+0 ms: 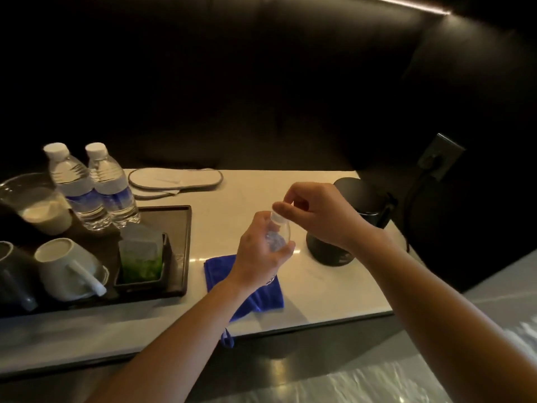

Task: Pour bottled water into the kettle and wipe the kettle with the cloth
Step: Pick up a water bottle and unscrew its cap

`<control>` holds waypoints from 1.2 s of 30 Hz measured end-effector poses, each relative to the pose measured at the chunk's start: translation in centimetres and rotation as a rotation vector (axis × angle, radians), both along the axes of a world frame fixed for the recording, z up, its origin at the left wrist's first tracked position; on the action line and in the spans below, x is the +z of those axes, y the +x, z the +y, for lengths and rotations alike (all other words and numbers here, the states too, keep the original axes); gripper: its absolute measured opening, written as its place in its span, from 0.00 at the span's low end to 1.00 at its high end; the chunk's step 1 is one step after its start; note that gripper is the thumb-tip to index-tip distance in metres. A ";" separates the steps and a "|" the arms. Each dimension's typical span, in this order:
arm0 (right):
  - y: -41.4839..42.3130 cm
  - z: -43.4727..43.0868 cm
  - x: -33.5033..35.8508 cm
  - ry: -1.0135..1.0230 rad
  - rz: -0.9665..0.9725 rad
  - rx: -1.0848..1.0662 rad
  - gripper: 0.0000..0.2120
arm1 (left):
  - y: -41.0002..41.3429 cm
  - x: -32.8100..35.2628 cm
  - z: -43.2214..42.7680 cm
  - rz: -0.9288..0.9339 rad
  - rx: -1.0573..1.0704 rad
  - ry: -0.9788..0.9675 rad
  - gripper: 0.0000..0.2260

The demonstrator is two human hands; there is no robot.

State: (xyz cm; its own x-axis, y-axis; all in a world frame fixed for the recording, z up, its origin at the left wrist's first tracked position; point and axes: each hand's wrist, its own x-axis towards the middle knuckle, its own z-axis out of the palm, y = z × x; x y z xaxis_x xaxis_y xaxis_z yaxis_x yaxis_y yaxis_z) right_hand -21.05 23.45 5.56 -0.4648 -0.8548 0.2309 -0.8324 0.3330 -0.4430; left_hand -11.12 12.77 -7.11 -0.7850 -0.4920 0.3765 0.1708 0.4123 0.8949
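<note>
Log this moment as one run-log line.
step: uncapping | left hand: holds bottle | right hand: pinches cap | kettle: right, untouched | cloth: on counter

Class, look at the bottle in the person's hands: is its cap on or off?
On. The white cap sits on the bottle neck, pinched by the right hand; the left hand grips the body.

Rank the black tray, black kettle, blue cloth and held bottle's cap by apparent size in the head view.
1. black tray
2. black kettle and blue cloth: too close to call, both partly hidden by the arms
3. cap, pinched by the right hand
</note>
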 end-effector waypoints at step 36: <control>-2.8 -1.5 3.7 0.234 0.227 0.479 0.15 | -0.8 0.2 1.9 -0.039 0.268 0.068 0.23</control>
